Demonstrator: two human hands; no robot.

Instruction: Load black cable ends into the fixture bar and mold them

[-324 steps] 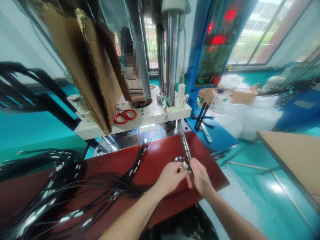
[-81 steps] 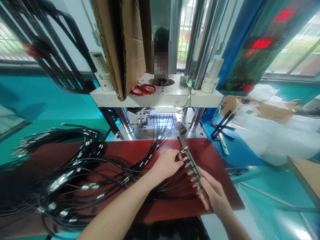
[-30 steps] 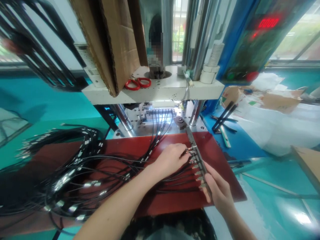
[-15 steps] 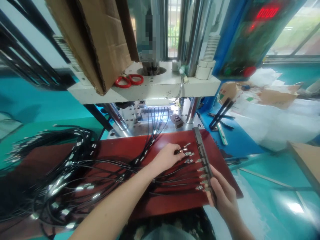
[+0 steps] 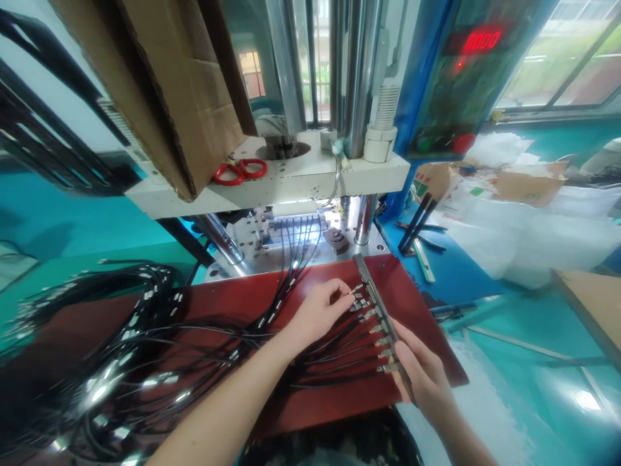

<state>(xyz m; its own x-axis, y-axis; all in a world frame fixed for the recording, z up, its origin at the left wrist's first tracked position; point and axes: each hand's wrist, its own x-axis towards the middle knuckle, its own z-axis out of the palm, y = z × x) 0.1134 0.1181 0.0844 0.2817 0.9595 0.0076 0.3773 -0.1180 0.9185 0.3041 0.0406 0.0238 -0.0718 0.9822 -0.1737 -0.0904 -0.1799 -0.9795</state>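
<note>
My right hand (image 5: 421, 364) grips the near end of a long dark metal bar (image 5: 377, 299), thumb along it. Several black cables with small metal connectors (image 5: 380, 342) line up along the bar's left side. At its far part, my left hand (image 5: 324, 309) pinches a cable end (image 5: 358, 289) between thumb and fingertips, close to the bar. Two connectors beside that fingertip lie near the bar; whether they touch it I cannot tell. All this is over a reddish-brown board (image 5: 427, 323).
A press with a white plate (image 5: 359, 175) stands ahead, black cables (image 5: 294, 249) running out of its lit lower part. Red-handled scissors (image 5: 241, 171) and a cardboard box (image 5: 194, 77) rest on the plate. A cable bundle (image 5: 130, 330) lies left; pliers and a cutter (image 5: 424, 262) lie right.
My left hand has brought the cable end up to the bar's far part. The bar, in my right hand, appears shifted left and closer to it; the camera view has also shifted.
</note>
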